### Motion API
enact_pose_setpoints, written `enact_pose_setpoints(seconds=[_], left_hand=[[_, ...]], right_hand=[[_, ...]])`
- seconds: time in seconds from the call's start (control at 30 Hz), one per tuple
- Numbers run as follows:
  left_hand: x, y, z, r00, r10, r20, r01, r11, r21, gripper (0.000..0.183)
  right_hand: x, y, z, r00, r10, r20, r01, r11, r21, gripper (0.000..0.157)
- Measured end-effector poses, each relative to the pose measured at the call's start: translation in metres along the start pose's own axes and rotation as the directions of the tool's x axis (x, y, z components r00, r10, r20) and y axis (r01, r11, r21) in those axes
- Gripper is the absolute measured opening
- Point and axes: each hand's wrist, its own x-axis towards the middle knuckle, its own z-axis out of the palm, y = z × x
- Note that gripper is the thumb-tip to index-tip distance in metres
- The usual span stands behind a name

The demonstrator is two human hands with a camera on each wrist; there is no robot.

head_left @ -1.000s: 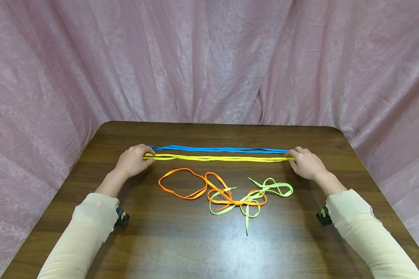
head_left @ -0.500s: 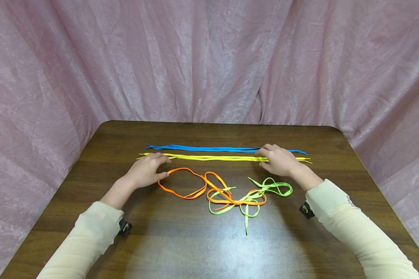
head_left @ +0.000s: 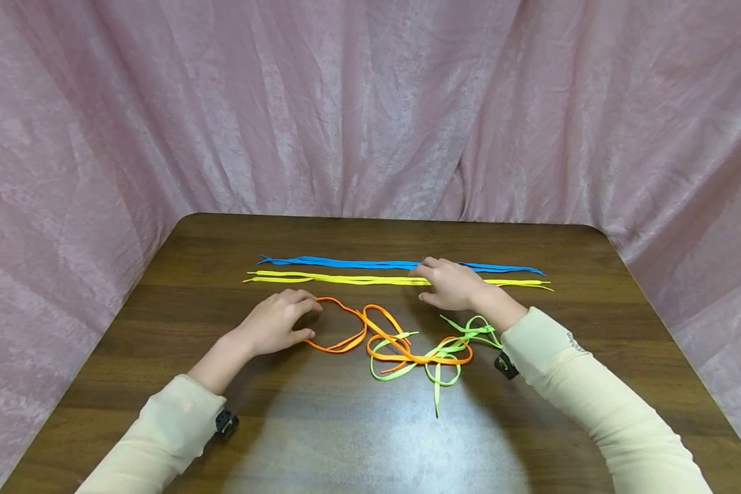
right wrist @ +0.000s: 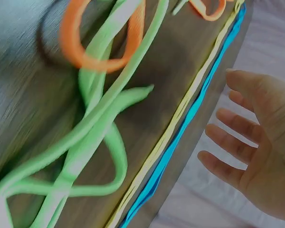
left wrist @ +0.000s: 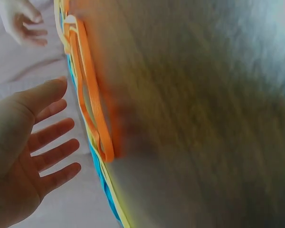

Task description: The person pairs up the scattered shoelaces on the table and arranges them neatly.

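My left hand [head_left: 278, 321] hovers over the left end of the orange shoelace [head_left: 344, 348], fingers spread and holding nothing; the left wrist view shows its palm bare. My right hand [head_left: 451, 283], also with spread fingers and nothing in them, is above the yellow shoelaces [head_left: 358, 279] and overlaps the blue shoelaces [head_left: 339, 263] in the head view. Both of those sets lie straight and side by side across the table. Nearer to me, the orange lace lies in loops, tangled at its right part with a light green shoelace [head_left: 437, 398]. My right forearm hides part of the green loops.
The brown wooden table [head_left: 321, 425] has a bright glare patch near its front. Pink curtains [head_left: 370, 110] hang behind and at both sides. A small black device [head_left: 226, 424] sits at my left cuff, another [head_left: 505, 365] at the right.
Both hands have left the ends of the yellow laces. The left has moved right and nearer to me, to the orange loop; the right has moved left over the straight laces.
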Motion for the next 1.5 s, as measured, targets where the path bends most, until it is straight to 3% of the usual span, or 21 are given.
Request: enact_pose_setpoints(seconds=[0.43,0.7,0.83,1.0,1.3,1.5], left_hand=[[-0.001,0.015,0.005,0.998,0.057,-0.024,-0.057,0.998,-0.001,0.036],[0.003,0.018,0.007,0.998,0.065,-0.022,-0.065,0.998,0.011,0.033],[0.007,0.021,0.009,0.998,0.065,-0.006,-0.065,0.998,0.014,0.032],[0.012,0.026,0.013,0.995,0.093,0.020,-0.093,0.995,0.020,0.029],[0.019,0.035,0.018,0.990,0.138,0.021,-0.139,0.988,0.067,0.025],[0.025,0.040,0.022,0.993,0.116,0.031,-0.118,0.990,0.074,0.025]], right_hand=[[0.031,-0.037,0.010,0.988,-0.084,0.133,0.079,0.996,0.045,0.040],[0.043,-0.051,0.019,0.962,-0.028,0.272,0.023,0.999,0.022,0.033],[0.047,-0.053,0.024,0.959,-0.012,0.282,0.012,1.000,0.001,0.028],[0.047,-0.054,0.029,0.963,-0.016,0.268,0.016,1.000,0.002,0.011],[0.043,-0.046,0.029,0.990,-0.074,0.117,0.070,0.997,0.039,0.012],[0.038,-0.041,0.024,0.996,-0.083,0.046,0.080,0.995,0.059,0.008]])
